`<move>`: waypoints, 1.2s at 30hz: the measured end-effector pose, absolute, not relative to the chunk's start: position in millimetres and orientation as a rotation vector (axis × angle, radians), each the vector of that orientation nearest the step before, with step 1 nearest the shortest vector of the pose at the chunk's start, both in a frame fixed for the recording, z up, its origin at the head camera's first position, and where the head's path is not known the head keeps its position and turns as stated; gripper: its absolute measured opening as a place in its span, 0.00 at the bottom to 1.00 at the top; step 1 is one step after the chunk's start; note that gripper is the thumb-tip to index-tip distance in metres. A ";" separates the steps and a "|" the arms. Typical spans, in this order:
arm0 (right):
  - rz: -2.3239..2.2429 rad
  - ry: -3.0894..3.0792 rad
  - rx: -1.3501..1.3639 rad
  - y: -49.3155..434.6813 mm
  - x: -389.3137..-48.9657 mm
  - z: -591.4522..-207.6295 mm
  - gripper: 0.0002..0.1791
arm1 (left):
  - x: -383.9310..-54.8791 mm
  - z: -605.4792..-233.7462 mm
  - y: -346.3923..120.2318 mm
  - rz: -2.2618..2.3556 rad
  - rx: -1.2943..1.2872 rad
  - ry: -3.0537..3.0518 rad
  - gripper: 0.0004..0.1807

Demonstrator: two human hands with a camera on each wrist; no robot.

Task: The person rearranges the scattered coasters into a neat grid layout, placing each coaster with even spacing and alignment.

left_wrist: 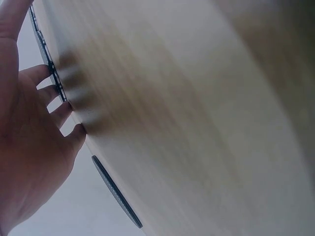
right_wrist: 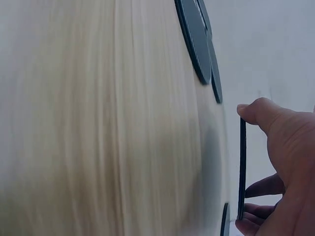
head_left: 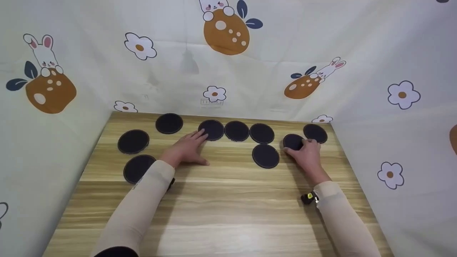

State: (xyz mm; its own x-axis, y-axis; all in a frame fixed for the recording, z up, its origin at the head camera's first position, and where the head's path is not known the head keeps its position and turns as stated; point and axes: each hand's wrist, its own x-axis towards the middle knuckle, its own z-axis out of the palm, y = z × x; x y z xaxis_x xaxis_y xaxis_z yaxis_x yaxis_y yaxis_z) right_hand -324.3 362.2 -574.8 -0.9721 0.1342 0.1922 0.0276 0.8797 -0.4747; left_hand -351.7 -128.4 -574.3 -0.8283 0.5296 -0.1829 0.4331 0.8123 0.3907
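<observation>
The right hand (head_left: 307, 155) grips a raised black disc (head_left: 292, 140). The left hand (head_left: 185, 148), fingers outstretched, touches a second disc (head_left: 213, 127). Three discs (head_left: 237, 131) lie between them.

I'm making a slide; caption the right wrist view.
Right hand grips a dark disc by its edge above the tabletop.

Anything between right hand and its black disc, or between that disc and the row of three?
Nothing visible either way. The right hand grips the black disc directly; between it and the row of three lies bare tabletop. The lower disc sits beside that gap, nearer the person.
</observation>
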 end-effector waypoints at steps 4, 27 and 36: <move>0.718 -2.852 -0.099 350.1 -322.3 -570.8 0.53 | -351.9 -575.0 -128.9 0.477 0.744 2.719 0.68; 0.818 -2.873 0.131 281.7 -310.4 -566.6 0.56 | -346.7 -567.4 -129.1 0.506 0.739 2.713 0.67; 0.844 -2.883 0.242 256.7 -305.8 -568.0 0.56 | -346.8 -567.8 -128.2 0.499 0.743 2.709 0.67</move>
